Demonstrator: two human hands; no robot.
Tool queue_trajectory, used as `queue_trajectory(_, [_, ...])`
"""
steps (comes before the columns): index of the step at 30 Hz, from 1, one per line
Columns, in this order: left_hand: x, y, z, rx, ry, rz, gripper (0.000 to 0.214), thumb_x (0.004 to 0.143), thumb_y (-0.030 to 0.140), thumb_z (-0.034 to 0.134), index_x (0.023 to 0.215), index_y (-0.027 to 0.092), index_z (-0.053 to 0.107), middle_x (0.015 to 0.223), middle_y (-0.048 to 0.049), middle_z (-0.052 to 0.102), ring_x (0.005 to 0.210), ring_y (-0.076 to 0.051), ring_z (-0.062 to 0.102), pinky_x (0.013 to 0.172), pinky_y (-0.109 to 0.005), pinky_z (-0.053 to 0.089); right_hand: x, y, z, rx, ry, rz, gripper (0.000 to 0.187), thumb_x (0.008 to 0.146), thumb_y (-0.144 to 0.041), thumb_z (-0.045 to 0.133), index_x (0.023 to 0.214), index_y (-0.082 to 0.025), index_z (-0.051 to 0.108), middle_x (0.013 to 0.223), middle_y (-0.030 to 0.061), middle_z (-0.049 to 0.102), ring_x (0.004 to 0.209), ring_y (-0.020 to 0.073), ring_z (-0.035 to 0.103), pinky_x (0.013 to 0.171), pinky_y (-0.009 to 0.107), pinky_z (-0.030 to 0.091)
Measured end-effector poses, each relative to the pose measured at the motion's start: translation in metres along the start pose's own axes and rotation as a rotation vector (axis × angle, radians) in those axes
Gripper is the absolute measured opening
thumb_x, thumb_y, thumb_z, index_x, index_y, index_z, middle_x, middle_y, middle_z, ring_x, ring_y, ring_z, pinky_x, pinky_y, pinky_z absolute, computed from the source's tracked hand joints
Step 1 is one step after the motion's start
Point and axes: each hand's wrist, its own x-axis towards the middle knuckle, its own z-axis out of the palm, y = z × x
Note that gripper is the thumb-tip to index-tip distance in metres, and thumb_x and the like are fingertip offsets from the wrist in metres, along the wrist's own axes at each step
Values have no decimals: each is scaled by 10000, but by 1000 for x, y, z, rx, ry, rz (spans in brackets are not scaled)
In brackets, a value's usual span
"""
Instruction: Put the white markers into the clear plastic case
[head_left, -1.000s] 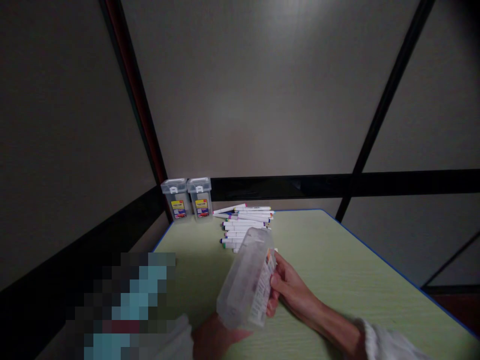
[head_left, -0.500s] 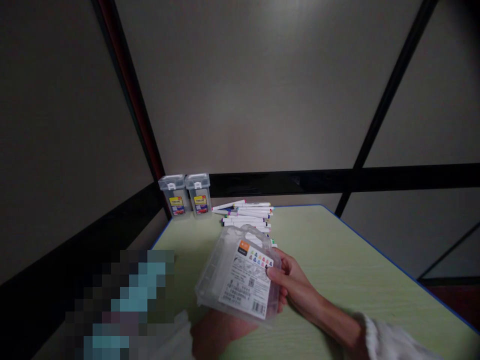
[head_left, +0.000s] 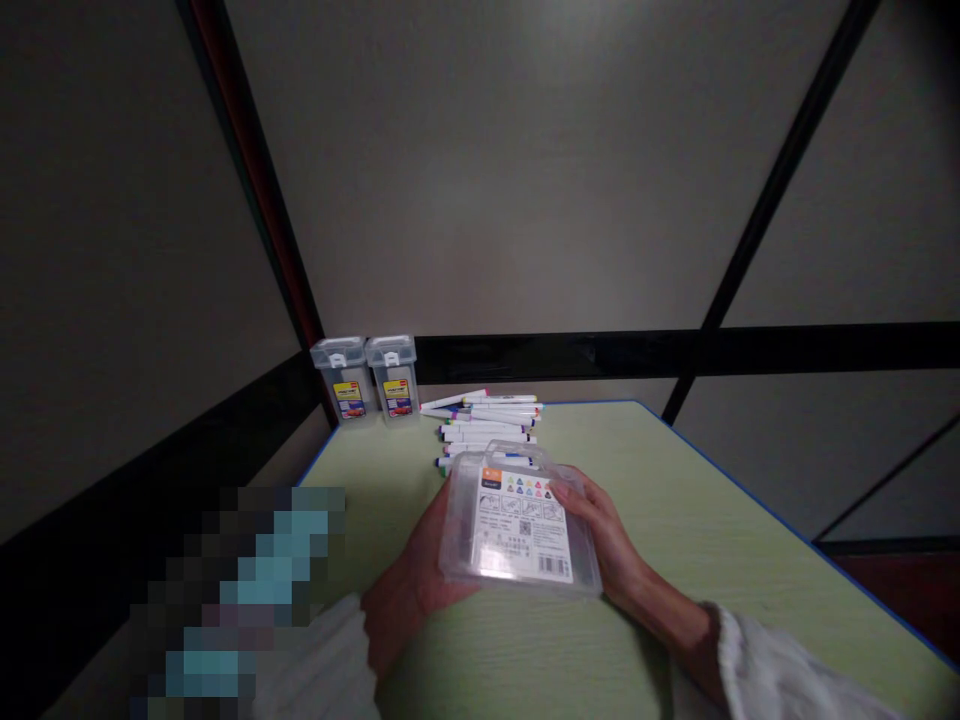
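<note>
Between my two hands is a clear plastic case [head_left: 461,530] with a moulded handle at its far end and a printed white label facing up. My left hand [head_left: 424,560] supports it from the left and underneath, its fingers mostly hidden behind the case. My right hand [head_left: 604,525] grips the right side, thumb over the label's upper corner. Just beyond the case lies a loose pile of white markers [head_left: 491,430] with coloured ends, partly covered by the handle.
Two lidded clear plastic boxes [head_left: 394,390] with yellow labels stand side by side at the table's far left corner. The pale green table [head_left: 705,560] has a blue edge and meets a grey panelled wall [head_left: 510,200]. A pixelated patch covers the lower left.
The case has turned from tilted to nearly square-on and shifted slightly right. My left hand has come up along its left side; my right hand keeps hold.
</note>
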Motion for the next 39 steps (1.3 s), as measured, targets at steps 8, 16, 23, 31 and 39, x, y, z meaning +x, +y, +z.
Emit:
queue_trajectory(8, [-5, 18, -9, -128, -55, -113, 592, 643, 623, 482, 983, 148, 579, 858, -117, 659, 861, -271, 604, 751, -380, 434, 1, 2, -7, -54, -36, -5, 306, 629, -359, 685, 823, -176, 536, 721, 20, 633, 639, 190, 590, 604, 312, 439])
queue_trajectory(16, [-4, 2, -10, 175, 269, 232, 392, 577, 321, 681, 896, 160, 519, 687, -6, 621, 591, -137, 577, 572, -238, 421, -2, 1, -9, -277, -118, -152, 298, 699, -405, 615, 885, -197, 509, 749, -9, 581, 644, 149, 530, 559, 253, 401])
queue_trajectory(23, [-4, -3, -10, 244, 295, 292, 321, 589, 345, 665, 809, 150, 537, 643, 7, 595, 559, -119, 553, 528, -213, 406, 0, -17, -8, -449, -41, -179, 387, 680, -544, 552, 533, -190, 500, 533, -27, 470, 514, 130, 419, 478, 246, 331])
queue_trajectory(31, [-8, -7, -4, 268, 312, 261, 313, 572, 315, 674, 805, 143, 555, 668, -4, 614, 564, -123, 554, 535, -217, 425, 5, -10, -18, -513, 58, -103, 409, 696, -515, 545, 476, -173, 501, 448, -37, 427, 430, 107, 356, 421, 231, 271])
queue_trajectory(39, [-9, -7, -1, 256, 320, 233, 293, 579, 300, 661, 794, 139, 544, 616, 7, 592, 538, -114, 535, 509, -210, 414, 9, -3, -23, -504, 77, -66, 438, 692, -539, 531, 463, -173, 458, 452, -45, 398, 430, 96, 343, 429, 227, 270])
